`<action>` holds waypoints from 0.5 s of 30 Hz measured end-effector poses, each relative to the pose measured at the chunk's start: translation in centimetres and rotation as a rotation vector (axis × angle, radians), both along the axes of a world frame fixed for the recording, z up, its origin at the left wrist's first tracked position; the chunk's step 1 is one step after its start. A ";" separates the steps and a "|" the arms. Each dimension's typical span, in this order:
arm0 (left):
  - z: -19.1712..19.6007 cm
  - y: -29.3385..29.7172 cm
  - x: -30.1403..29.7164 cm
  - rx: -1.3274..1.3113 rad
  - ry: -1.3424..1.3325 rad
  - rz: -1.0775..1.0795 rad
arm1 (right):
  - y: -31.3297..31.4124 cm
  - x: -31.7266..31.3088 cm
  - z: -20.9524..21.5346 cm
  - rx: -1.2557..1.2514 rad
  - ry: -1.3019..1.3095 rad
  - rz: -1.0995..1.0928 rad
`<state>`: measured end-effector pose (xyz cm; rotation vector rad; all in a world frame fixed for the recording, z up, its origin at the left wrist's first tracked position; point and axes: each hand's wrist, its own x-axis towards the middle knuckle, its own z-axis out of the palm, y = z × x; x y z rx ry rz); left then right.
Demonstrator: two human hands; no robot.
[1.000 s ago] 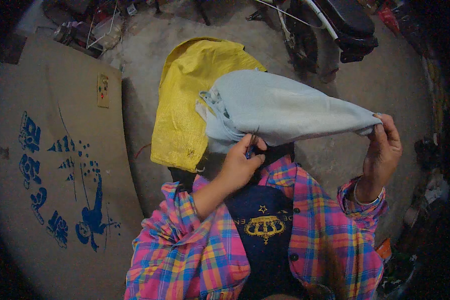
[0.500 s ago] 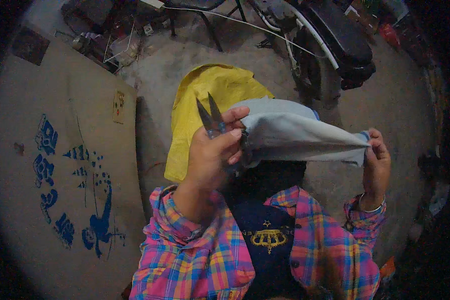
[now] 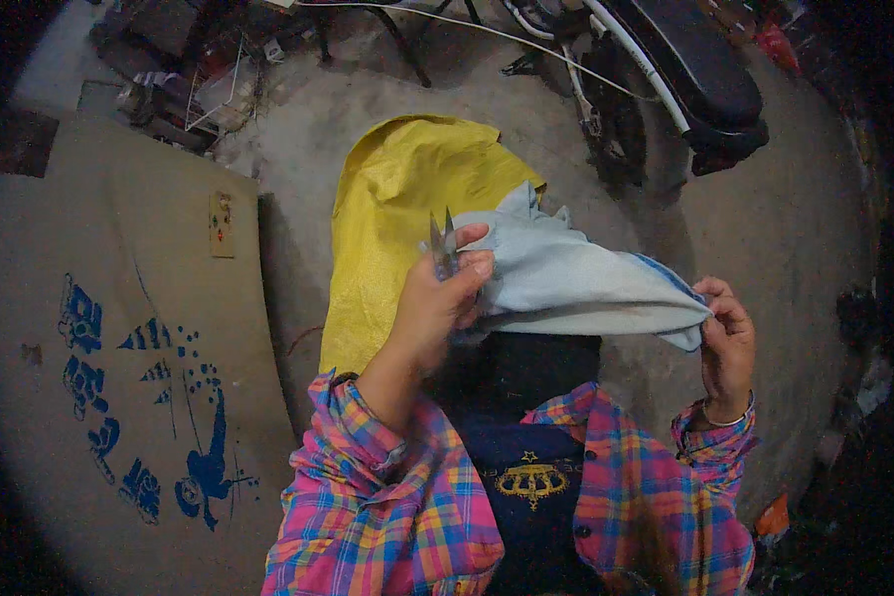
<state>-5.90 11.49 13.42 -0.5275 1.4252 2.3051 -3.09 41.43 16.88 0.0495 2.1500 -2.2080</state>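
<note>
One blue-printed cardboard sheet (image 3: 119,377) lies left; left hand (image 3: 437,303) grips snips (image 3: 441,243) and cloth (image 3: 576,283), right hand (image 3: 727,333) pinches its corner.

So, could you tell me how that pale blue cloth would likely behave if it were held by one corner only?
The pale blue cloth would probably hang limp: it drapes and folds between the left hand and the right hand rather than holding a shape. It looks light, since fingertips alone carry it. It seems unlikely to slip, as its surface looks matte and woven.

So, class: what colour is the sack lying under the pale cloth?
Yellow: the sack, clearest in the head view.
</note>
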 end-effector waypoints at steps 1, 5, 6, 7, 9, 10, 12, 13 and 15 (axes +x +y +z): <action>-0.1 0.1 -0.1 -0.020 -0.015 -0.018 | 0.0 0.0 0.1 0.069 0.017 0.006; -0.4 0.3 -1.1 -0.063 -0.088 -0.064 | 0.1 -0.1 0.3 0.199 0.072 0.039; -0.5 0.3 -1.3 -0.055 -0.116 -0.070 | 0.2 0.0 0.3 0.198 0.084 0.056; -0.8 0.5 -1.6 -0.108 -0.126 -0.100 | 0.3 0.0 0.2 0.179 0.072 0.038; -1.3 0.7 -2.0 -0.220 -0.125 -0.139 | 0.3 0.1 0.2 0.186 0.058 0.042; -1.9 1.7 -1.9 -0.208 -0.112 -0.147 | 0.7 0.4 0.0 0.163 0.070 0.049; -2.4 2.1 -2.2 -0.220 -0.092 -0.125 | 0.8 0.6 0.0 0.234 0.056 0.016; -2.4 2.0 -2.2 -0.185 -0.043 -0.076 | 0.8 0.6 0.0 0.241 0.055 0.016; -2.0 1.6 -2.1 -0.150 -0.026 -0.003 | 0.9 0.7 -0.2 0.262 0.092 -0.013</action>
